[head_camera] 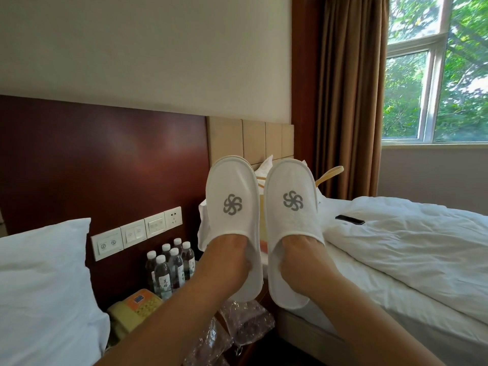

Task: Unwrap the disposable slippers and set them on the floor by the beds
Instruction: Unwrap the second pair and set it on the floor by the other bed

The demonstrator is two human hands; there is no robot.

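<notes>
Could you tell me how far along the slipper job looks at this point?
Done: the unwrapping, it seems. The left slipper and right slipper are bare, and crumpled clear wrap lies below them. In hand: the left hand is tucked into the left slipper and the right hand into the right one, both held up in the air. Left: setting them down; neither is placed yet.

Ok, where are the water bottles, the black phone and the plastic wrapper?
water bottles [161, 277]: head view, label of the front bottle.
black phone [350, 219]: head view, middle of its dark top face.
plastic wrapper [247, 323]: head view, crinkled middle.
</notes>
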